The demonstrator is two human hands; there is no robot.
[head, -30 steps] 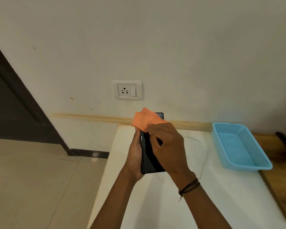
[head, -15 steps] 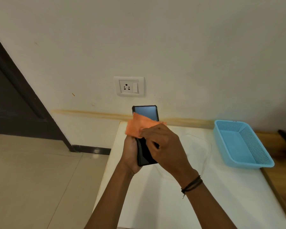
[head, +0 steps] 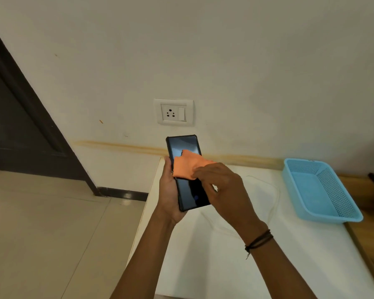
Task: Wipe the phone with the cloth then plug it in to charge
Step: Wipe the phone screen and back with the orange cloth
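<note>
The left hand grips the phone upright above the white table, while the right hand presses the orange cloth against its screen with bent fingers. A white cable lies on the table behind the hands, and the blue basket to the right holds nothing visible.

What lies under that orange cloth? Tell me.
The phone's dark screen lies under the orange cloth, pressed by the right hand. The screen strip beneath the cloth is hidden.

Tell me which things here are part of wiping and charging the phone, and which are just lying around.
Part of the job:
black-cased phone
orange cloth
white wall socket
thin white cable, probably
left hand
right hand

Lying about:
empty blue plastic basket
dark door
</note>
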